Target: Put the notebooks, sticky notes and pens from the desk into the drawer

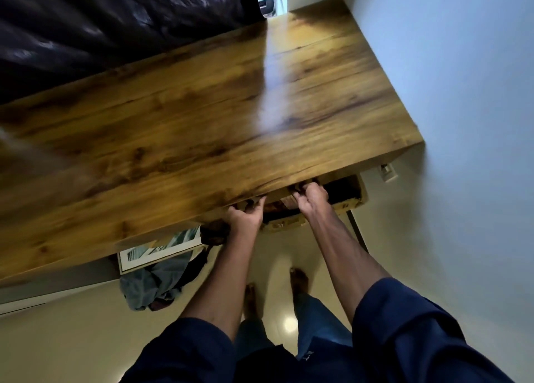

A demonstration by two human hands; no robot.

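The wooden desk top (219, 108) is bare, with no notebooks, sticky notes or pens on it. Under its front edge the drawer (357, 199) is pulled out a little. Its inside is dark and mostly hidden by the desk edge. My left hand (245, 216) is at the drawer's left part, with its fingers curled up under the desk edge. My right hand (312, 197) reaches into the drawer's middle, its fingers bent down onto something dark. I cannot make out what either hand holds.
A pale wall (448, 93) runs close along the desk's right end, with a wall socket (388, 173) just below the desk corner. A dark curtain (101, 21) hangs behind the desk. A framed picture (161, 248) and crumpled clothes (156, 287) lie on the floor under the desk's left side.
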